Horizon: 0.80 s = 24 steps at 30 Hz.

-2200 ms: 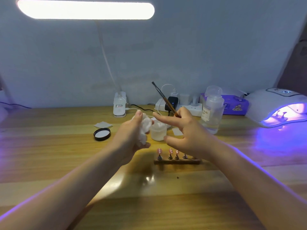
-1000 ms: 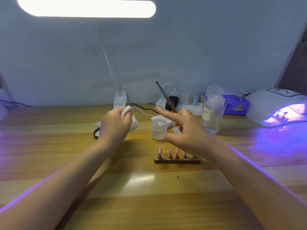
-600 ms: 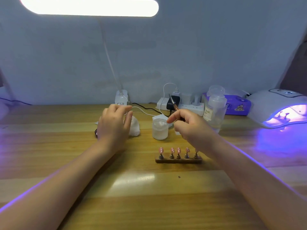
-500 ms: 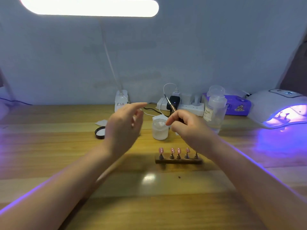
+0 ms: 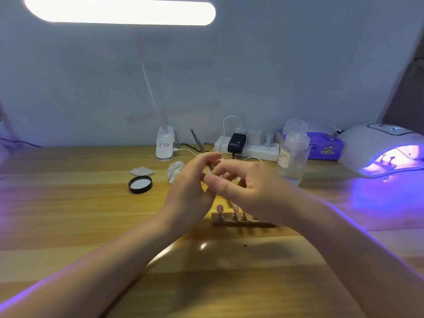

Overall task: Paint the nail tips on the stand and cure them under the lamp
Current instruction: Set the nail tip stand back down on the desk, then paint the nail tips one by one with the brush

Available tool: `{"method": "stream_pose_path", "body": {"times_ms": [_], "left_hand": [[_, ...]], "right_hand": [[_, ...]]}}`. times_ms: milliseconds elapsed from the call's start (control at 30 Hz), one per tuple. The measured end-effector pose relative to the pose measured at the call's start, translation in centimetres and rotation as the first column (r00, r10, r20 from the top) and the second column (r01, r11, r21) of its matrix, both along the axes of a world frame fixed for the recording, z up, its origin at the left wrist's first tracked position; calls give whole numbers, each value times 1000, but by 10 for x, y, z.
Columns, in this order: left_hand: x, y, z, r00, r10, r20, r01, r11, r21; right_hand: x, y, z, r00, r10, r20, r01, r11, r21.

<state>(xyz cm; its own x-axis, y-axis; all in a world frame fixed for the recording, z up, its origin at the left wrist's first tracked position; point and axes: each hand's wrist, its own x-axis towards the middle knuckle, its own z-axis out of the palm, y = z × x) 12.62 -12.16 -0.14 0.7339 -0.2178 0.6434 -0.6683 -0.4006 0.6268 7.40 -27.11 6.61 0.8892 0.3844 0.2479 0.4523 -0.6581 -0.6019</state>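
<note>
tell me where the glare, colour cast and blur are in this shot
Head view: the desk lamp is blown out white; the curing lamp throws purple over the table; both hands, left hand and right hand, are motion-blurred, hiding part of the nail stand.

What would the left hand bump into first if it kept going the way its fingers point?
The left hand points up and to the right, at the right hand, which looks almost touching already. It would probably meet those fingers and the thin brush there first, though blur makes depth uncertain.
</note>
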Motion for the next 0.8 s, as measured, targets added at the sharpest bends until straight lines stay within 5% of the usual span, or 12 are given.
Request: {"method": "stream_pose_path", "body": {"times_ms": [133,367,600,800], "left_hand": [[9,11,-10,989,85,119,-82,996,-30],[9,14,-20,994,-12,104,21,996,-90],[9,16,-20,990,-19,138,32,995,-91],[15,15,-25,996,-34,84,55,964,-261]], "right_hand": [[2,-24,22,997,-58,-56,55,997,-62],[21,-84,4,910,-261,-323,58,851,-522],[40,-96,-30,943,-185,-276,42,891,-453],[49,-94,-49,954,-73,-292,0,970,-243]]}}
